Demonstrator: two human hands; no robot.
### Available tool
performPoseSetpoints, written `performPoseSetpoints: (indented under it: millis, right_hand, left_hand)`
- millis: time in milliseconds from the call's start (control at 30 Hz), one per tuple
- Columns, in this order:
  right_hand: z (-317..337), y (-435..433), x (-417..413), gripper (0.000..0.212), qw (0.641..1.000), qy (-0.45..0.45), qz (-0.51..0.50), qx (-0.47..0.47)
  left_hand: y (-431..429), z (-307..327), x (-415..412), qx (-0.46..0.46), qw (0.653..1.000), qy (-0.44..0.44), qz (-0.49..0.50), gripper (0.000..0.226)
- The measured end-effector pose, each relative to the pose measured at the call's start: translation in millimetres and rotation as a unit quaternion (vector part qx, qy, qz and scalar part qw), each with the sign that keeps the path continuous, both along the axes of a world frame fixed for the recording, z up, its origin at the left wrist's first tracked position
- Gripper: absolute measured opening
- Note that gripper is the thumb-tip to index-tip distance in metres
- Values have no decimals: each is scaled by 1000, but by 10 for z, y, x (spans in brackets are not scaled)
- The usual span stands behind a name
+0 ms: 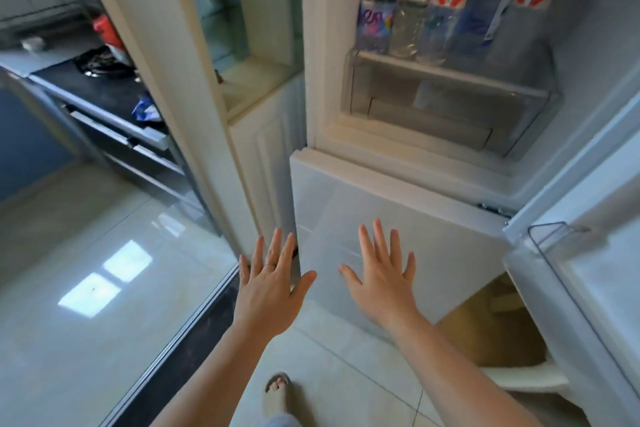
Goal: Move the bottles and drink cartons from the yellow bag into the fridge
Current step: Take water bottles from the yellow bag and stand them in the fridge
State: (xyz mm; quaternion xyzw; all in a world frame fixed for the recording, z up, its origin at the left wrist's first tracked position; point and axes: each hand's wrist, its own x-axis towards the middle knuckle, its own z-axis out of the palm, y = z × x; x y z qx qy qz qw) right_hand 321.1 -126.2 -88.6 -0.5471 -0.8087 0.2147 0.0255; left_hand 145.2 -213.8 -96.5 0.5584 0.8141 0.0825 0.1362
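On the fridge shelf, clear, red-labelled bottles stand upright together.

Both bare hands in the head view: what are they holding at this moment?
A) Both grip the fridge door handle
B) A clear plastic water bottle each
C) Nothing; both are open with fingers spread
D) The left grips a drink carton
C: the left hand and right hand are open, fingers spread, empty, in front of the white lower fridge door; the clear plastic water bottles already stand on the shelf above.
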Motion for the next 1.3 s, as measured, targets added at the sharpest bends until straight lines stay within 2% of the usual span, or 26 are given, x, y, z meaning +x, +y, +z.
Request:
performPoseSetpoints:
  millis: [300,500,900,1133,1300]
  right_hand:
    - [13,-1020,289,73,998,0,67,-16]
    - [-80,-1904,698,74,998,-4,61,-25]
    - [-435,-3615,2076,77,995,-35,-24,-85]
    - [-453,-4030,3112,78,990,-39,-90,-97]
    - [-466,-4125,4193,76,987,-18,-136,-81]
  left_hand:
    - [-1243,-105,325,-20,998,0,57,76]
    - [-2054,-186,719,-50,997,0,55,79]
    - [-3444,-439,1952,-95,995,-3,-37,79]
    - [-3580,-471,2986,-114,985,0,-134,82]
    - [-3461,-480,3980,-106,978,5,-180,79]
